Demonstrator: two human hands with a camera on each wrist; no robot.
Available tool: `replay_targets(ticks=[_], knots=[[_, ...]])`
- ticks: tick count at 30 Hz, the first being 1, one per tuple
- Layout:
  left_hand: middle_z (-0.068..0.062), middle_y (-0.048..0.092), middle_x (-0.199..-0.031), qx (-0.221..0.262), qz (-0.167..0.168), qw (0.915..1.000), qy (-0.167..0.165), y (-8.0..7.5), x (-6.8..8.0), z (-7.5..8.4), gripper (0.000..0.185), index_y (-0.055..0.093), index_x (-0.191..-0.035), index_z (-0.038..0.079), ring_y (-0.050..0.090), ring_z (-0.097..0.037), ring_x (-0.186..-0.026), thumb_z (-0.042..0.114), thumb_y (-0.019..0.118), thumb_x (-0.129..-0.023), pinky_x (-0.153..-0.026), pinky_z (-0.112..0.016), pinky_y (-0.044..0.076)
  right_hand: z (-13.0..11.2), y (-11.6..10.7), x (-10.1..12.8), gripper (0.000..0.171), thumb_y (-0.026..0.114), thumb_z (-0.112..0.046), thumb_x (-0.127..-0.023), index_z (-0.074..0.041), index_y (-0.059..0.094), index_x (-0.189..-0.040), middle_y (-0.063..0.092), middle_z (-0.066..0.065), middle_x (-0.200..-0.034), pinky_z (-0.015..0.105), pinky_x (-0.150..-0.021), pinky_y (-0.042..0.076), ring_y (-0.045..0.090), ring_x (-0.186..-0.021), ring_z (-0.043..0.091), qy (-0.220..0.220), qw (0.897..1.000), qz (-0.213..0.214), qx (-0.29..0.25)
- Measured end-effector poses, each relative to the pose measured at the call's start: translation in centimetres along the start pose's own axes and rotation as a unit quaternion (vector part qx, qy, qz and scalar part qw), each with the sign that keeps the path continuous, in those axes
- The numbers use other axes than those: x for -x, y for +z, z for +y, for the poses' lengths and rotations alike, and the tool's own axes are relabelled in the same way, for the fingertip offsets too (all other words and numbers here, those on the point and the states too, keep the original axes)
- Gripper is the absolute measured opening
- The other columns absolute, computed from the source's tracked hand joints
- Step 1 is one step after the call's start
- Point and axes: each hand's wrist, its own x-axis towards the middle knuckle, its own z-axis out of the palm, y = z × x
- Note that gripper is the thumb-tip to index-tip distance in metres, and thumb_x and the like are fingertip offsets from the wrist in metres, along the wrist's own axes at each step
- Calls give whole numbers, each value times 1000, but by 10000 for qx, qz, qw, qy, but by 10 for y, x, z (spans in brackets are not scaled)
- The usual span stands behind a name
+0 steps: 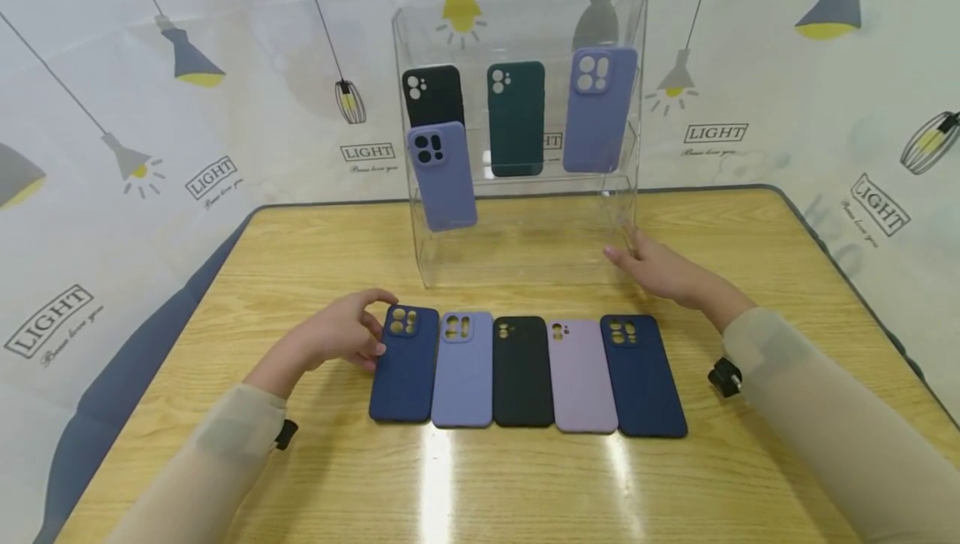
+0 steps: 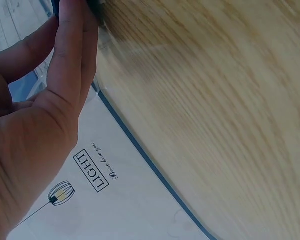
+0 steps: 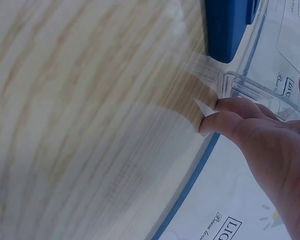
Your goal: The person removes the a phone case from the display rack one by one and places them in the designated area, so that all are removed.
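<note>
Five phone cases lie side by side in a row on the table. At the row's left end, my left hand [image 1: 341, 331] grips the edge of a dark blue phone case [image 1: 405, 373], with fingers at its upper left corner. Beside it come a lavender case [image 1: 462, 377], a black case [image 1: 522, 377], a pink case [image 1: 583, 381] and another dark blue case [image 1: 645, 381]. My right hand [image 1: 667, 273] touches the lower right corner of the clear display stand [image 1: 525, 273]. In the right wrist view its fingers [image 3: 230, 120] reach the stand's side, thumb spread apart.
On the stand's tiers are a black case [image 1: 432, 94], a green case [image 1: 516, 123] and a lavender case [image 1: 597, 115]; another lavender case [image 1: 446, 186] sits lower left, overlapping the black one. A lamp-patterned cloth [image 1: 285, 27] hangs behind the wooden table [image 1: 315, 244].
</note>
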Motion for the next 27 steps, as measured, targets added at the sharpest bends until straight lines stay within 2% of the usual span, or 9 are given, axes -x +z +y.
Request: replay_targets(ticks=[7,13,20,27], knots=[[-23,57,-118,-213,-139,9997,-1,1,-2,-3,75,34,-149,15,68,-22,-84,-11,63,-86,-70,-37,63,-1,0,0,92,30,-68,-96,-19,-23,-153,1,26,-162,66,-116,20,17,-146,48,6,10000,29,86],[-23,55,-119,-413,-149,9990,66,2,-2,-3,75,33,-151,13,70,-22,-82,-9,64,-86,-70,-36,63,-3,0,3,97,29,-73,-93,-17,-23,-153,2,27,-162,66,-116,21,17,-146,48,121,9998,-40,127],[-21,55,-111,-665,-6,9977,147,5,-5,-4,74,35,-149,10,70,-21,-73,-10,65,-84,-66,-34,63,-1,0,2,97,29,-73,-94,-15,-22,-153,-7,23,-163,66,-117,17,9,-148,47,173,9998,-42,126],[-21,55,-110,-692,-28,9975,120,5,-5,-4,70,37,-148,10,70,-20,-74,-7,66,-86,-66,-34,63,0,-1,2,97,29,-73,-93,-16,-22,-154,-12,18,-163,66,-117,16,3,-149,46,128,9999,-25,87]])
